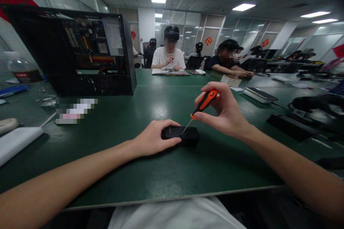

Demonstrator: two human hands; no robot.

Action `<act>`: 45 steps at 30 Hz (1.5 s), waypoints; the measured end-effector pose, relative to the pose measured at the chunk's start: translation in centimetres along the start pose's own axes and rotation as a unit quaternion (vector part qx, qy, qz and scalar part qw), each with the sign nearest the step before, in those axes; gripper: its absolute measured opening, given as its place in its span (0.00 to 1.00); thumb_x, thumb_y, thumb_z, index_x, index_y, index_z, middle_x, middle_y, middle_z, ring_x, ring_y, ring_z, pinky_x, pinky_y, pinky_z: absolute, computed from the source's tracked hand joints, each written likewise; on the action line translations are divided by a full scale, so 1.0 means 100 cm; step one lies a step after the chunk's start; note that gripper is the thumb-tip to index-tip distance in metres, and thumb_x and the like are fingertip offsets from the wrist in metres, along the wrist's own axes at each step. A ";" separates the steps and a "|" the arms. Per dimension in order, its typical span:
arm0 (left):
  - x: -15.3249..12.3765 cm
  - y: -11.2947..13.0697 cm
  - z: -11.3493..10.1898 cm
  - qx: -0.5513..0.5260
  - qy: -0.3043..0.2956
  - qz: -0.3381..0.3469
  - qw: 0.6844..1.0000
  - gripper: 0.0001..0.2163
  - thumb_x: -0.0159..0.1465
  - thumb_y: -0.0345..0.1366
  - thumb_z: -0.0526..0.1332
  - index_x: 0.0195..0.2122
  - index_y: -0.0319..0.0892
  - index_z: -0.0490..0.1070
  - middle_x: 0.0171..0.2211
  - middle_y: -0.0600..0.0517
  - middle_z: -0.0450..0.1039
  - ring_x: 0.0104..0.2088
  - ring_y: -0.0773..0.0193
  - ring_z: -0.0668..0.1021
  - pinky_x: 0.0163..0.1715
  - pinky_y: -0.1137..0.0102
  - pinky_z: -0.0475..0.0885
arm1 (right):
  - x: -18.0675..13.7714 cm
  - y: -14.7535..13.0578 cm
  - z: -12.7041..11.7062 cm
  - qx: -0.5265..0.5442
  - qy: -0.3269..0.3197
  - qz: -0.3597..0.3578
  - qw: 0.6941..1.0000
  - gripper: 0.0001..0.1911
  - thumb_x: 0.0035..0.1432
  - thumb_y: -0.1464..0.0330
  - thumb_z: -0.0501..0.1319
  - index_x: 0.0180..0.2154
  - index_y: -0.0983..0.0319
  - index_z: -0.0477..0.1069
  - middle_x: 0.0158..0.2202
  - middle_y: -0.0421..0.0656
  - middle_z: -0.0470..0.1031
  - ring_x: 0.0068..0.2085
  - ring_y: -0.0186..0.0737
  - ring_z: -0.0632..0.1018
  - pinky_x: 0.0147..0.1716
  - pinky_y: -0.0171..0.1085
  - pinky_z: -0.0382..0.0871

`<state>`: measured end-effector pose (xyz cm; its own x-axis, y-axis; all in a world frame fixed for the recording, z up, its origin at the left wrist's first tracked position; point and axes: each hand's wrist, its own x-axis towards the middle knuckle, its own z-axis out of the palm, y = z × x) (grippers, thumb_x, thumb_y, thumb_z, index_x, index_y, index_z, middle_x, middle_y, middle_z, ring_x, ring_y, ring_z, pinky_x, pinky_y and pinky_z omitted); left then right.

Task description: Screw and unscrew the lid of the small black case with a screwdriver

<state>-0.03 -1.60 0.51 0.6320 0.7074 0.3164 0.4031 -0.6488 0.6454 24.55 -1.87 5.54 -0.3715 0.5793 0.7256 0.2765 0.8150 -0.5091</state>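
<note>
A small black rectangular box (191, 136) lies flat on the green table (172, 179) in front of me. My left hand (154, 137) grips its left end, thumb along the near side and fingers on the far side. In my right hand (224, 112) is a screwdriver (205, 102) with an orange and black handle, pinched between thumb and fingers. The screwdriver slants down to the left, and its thin metal shaft meets the top of the box near my left thumb. Whether the tip sits in a screw is too small to tell.
An open black computer case (129, 57) stands at the back left, beside a plastic bottle (23, 66). A white device (20, 143) lies at the left edge. To the right are a white-edged device (260, 95) and a black box (290, 127). Co-workers (168, 55) sit across the table.
</note>
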 end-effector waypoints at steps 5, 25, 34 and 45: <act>0.000 0.000 0.000 0.002 -0.001 0.000 1.000 0.18 0.63 0.40 0.68 0.53 0.41 0.75 0.45 0.51 0.81 0.43 0.58 0.81 0.44 0.68 0.71 | 0.002 0.002 -0.002 0.020 -0.006 0.035 0.999 0.27 0.58 0.67 0.69 0.54 0.51 0.60 0.40 0.40 0.73 0.38 0.38 0.79 0.42 0.41 0.78; 0.001 0.001 0.000 0.000 -0.002 -0.001 1.000 0.18 0.64 0.41 0.67 0.53 0.41 0.75 0.46 0.49 0.81 0.44 0.57 0.81 0.44 0.67 0.72 | 0.000 0.002 -0.003 0.098 -0.013 -0.016 0.995 0.19 0.57 0.71 0.69 0.47 0.54 0.65 0.41 0.40 0.74 0.39 0.39 0.80 0.40 0.41 0.79; 0.000 0.008 -0.026 0.120 -0.031 0.019 0.992 0.16 0.57 0.35 0.67 0.47 0.39 0.76 0.41 0.48 0.80 0.39 0.55 0.81 0.41 0.65 0.74 | 0.009 0.012 -0.028 -0.043 0.081 0.048 0.995 0.13 0.54 0.64 0.71 0.36 0.57 0.69 0.34 0.39 0.76 0.30 0.36 0.78 0.28 0.36 0.78; 0.006 0.004 -0.010 0.088 -0.010 0.028 0.996 0.16 0.65 0.45 0.66 0.48 0.41 0.79 0.44 0.47 0.83 0.42 0.56 0.82 0.43 0.66 0.73 | 0.006 0.010 -0.021 -0.046 0.091 0.046 0.994 0.13 0.55 0.62 0.70 0.35 0.57 0.67 0.31 0.40 0.75 0.27 0.35 0.75 0.26 0.37 0.75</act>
<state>-0.13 -1.14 1.64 0.6689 0.6639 0.3343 0.4757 -0.7280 0.4938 26.46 -0.70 6.45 -0.1762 0.6324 0.7543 0.3853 0.7495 -0.5384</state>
